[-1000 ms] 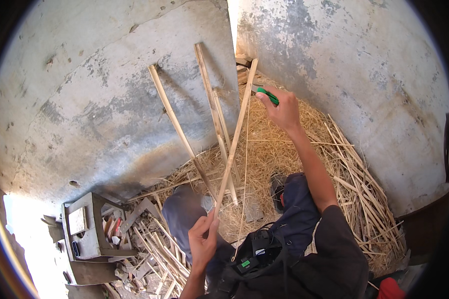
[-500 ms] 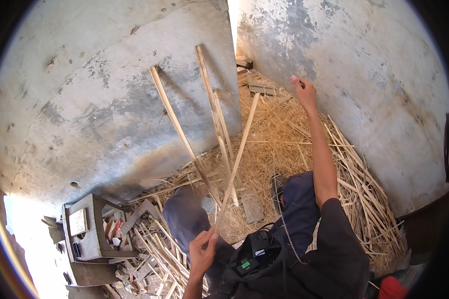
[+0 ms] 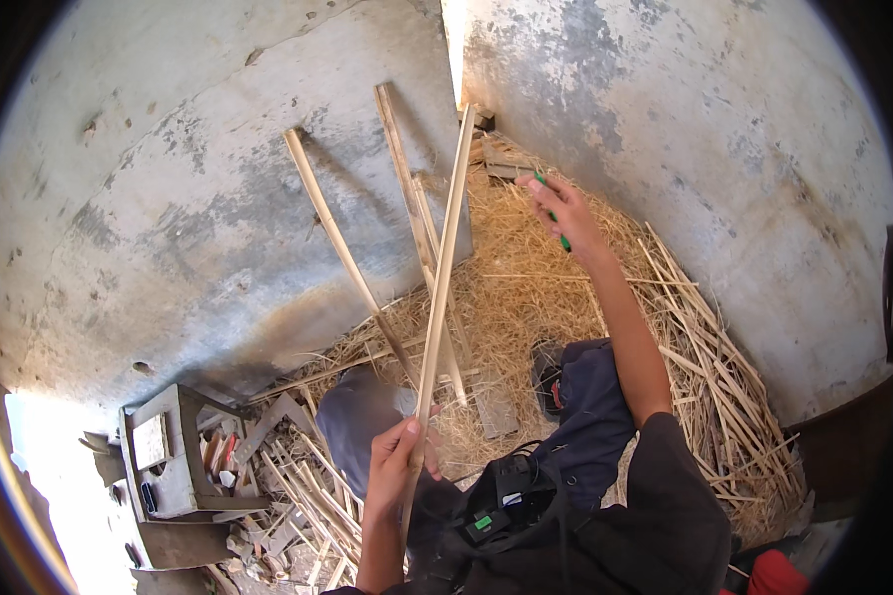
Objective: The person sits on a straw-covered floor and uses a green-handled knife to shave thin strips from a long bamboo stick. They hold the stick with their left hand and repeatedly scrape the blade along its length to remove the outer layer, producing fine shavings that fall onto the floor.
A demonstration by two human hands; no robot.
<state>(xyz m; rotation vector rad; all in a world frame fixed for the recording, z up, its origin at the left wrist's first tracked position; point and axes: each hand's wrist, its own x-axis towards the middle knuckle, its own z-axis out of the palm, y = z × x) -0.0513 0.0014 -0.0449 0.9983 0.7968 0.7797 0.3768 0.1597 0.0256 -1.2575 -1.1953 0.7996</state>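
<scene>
My left hand point(image 3: 391, 464) grips a long pale split-bamboo strip point(image 3: 445, 263) near its lower part. The strip rises away from me, its far end near the corner of the walls. My right hand point(image 3: 572, 216) is farther out, to the right of the strip and apart from it. Its fingers are closed round a slim green-handled tool point(image 3: 566, 242); only bits of green show, and I cannot make out a blade. Two longer strips point(image 3: 332, 223) point(image 3: 404, 164) lean against the left wall, with a thinner one beside them.
Straw-like shavings point(image 3: 536, 263) cover the floor between my legs and the corner. A heap of thin strips point(image 3: 719, 382) lies along the right wall; more strips point(image 3: 313, 501) lie at lower left, beside a worn wooden stool point(image 3: 174, 456) on its side. Walls point(image 3: 198, 198) close in ahead.
The strip in my left hand has swung left and reaches farther up. My right hand has come left and slightly nearer, and the green tool now shows in it.
</scene>
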